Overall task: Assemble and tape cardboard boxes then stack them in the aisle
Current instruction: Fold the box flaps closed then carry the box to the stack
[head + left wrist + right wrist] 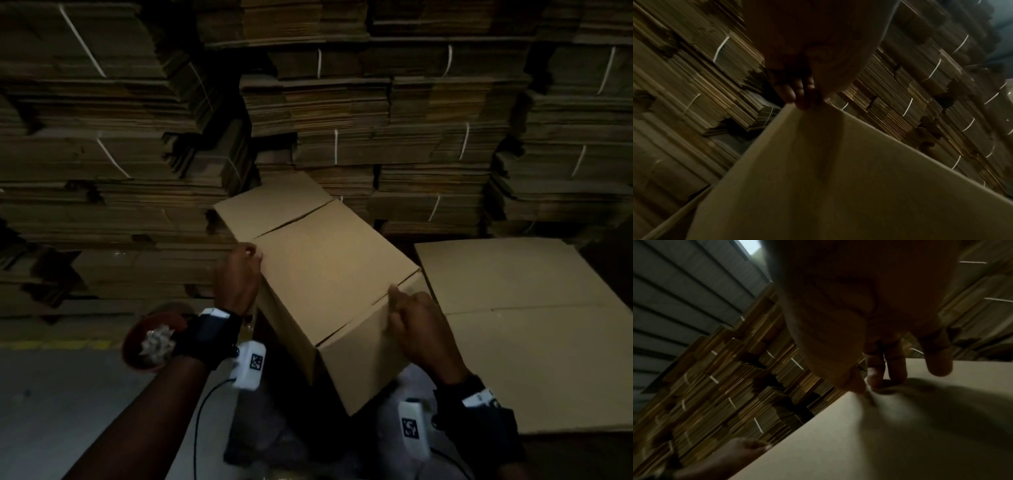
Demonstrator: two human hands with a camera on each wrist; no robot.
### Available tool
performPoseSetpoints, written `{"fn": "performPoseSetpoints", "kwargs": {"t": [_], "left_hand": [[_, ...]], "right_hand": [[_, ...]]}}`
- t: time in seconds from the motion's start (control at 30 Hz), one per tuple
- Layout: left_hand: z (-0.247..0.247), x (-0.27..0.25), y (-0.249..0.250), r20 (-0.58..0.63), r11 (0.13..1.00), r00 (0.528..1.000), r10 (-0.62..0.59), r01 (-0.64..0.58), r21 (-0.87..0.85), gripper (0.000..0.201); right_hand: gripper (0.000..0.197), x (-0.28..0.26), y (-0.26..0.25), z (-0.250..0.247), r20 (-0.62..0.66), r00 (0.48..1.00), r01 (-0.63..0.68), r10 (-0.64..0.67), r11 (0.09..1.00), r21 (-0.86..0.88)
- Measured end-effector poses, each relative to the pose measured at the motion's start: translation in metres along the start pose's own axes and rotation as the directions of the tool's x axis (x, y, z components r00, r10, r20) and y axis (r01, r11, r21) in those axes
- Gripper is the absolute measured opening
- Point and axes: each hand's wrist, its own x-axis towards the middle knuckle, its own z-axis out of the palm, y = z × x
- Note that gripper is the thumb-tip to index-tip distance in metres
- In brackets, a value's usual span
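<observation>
The cardboard box (329,274) is gripped at its edge by the left hand (238,274); the right hand (419,329) is pressed open-fingered against its opposite side.

Head downward; wrists close on box (329,274)
</observation>
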Motion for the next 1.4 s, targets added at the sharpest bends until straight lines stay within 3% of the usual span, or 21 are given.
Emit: {"fn": "performPoseSetpoints", "kwargs": {"t": [0.07, 0.13, 0.17, 0.23, 0.33, 0.4, 0.6, 0.7, 0.87, 0.97, 1.07, 1.2, 1.3, 1.4], "left_hand": [[0.004, 0.017, 0.004, 0.060, 0.999, 0.997, 0.044, -0.044, 0.008, 0.025], [0.009, 0.026, 0.008, 0.223, 0.988, 0.966, 0.128, -0.145, 0.061, 0.038], [0.013, 0.025, 0.011, 0.324, 0.957, 0.926, 0.194, -0.250, 0.143, 0.044], [0.022, 0.011, 0.024, 0.494, 0.815, 0.813, 0.307, -0.493, 0.305, 0.048], [0.029, -0.014, 0.040, 0.711, 0.628, 0.590, 0.383, -0.731, 0.269, 0.064], [0.028, -0.017, 0.043, 0.730, 0.613, 0.550, 0.405, -0.756, 0.229, 0.068], [0.016, -0.009, 0.047, 0.665, 0.662, 0.576, 0.476, -0.732, 0.159, 0.059], [0.007, -0.005, 0.051, 0.608, 0.722, 0.618, 0.498, -0.684, 0.104, 0.055], [-0.009, -0.005, 0.057, 0.484, 0.733, 0.660, 0.574, -0.678, 0.054, 0.052], [-0.016, -0.005, 0.056, 0.432, 0.744, 0.688, 0.583, -0.666, 0.058, 0.052], [-0.030, -0.002, 0.056, 0.331, 0.758, 0.738, 0.589, -0.646, 0.090, 0.051], [-0.055, 0.001, 0.060, 0.133, 0.802, 0.813, 0.567, -0.582, 0.138, 0.052], [-0.072, 0.002, 0.061, 0.076, 0.806, 0.863, 0.500, -0.495, 0.325, 0.054], [-0.082, 0.002, 0.051, 0.077, 0.725, 0.900, 0.428, -0.393, 0.566, 0.053]], "right_hand": [[0.037, -0.006, -0.009, -0.007, -0.052, 0.992, 0.108, -0.117, 0.982, -0.154], [0.036, -0.011, -0.015, -0.009, -0.008, 0.990, 0.137, -0.142, 0.972, -0.193], [0.029, -0.012, -0.019, -0.008, 0.007, 0.990, 0.137, -0.138, 0.972, -0.191], [0.017, -0.012, -0.028, -0.005, -0.014, 0.983, 0.175, -0.180, 0.969, -0.175], [0.021, -0.008, -0.032, -0.001, -0.001, 0.966, 0.254, -0.258, 0.950, -0.181], [0.031, -0.001, -0.027, -0.002, 0.024, 0.963, 0.271, -0.270, 0.951, -0.148], [0.051, 0.018, -0.022, -0.013, 0.067, 0.960, 0.272, -0.272, 0.962, 0.017], [0.060, 0.030, -0.035, -0.021, 0.099, 0.957, 0.269, -0.271, 0.963, 0.034], [0.045, 0.042, -0.064, -0.006, 0.260, 0.929, 0.290, -0.265, 0.955, -0.063], [0.039, 0.044, -0.072, 0.004, 0.286, 0.921, 0.304, -0.263, 0.947, -0.108], [0.044, 0.044, -0.075, -0.005, 0.206, 0.935, 0.298, -0.289, 0.954, -0.013], [0.043, 0.042, -0.075, -0.040, -0.022, 0.940, 0.341, -0.341, 0.935, 0.094], [0.030, 0.044, -0.064, -0.071, -0.118, 0.922, 0.380, -0.370, 0.922, 0.079], [0.024, 0.043, -0.043, -0.102, -0.113, 0.934, 0.336, -0.339, 0.941, -0.040]]}}
